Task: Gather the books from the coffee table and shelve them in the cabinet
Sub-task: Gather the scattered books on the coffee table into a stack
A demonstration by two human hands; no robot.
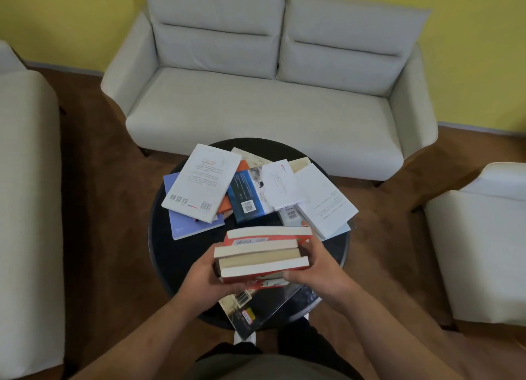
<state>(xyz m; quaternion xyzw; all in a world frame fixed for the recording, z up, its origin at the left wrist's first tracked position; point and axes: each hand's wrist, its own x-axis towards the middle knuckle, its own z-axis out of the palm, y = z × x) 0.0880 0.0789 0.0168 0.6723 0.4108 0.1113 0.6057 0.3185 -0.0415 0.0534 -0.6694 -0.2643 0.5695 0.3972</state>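
Note:
A stack of several books (263,254) with red covers and pale page edges is lifted just above the round black coffee table (170,254). My left hand (207,277) grips its left end from below, and my right hand (316,268) grips its right end. More books lie scattered on the table: a white one (202,181) over a lilac one (182,223), a blue one (244,194), and white ones (324,200) at the right. A dark book (264,305) lies under the stack, hanging over the near edge. The cabinet is out of view.
A pale grey two-seat sofa (264,95) stands behind the table against a yellow wall. An armchair (28,209) sits to the left and another (484,251) to the right. Brown carpet surrounds the table.

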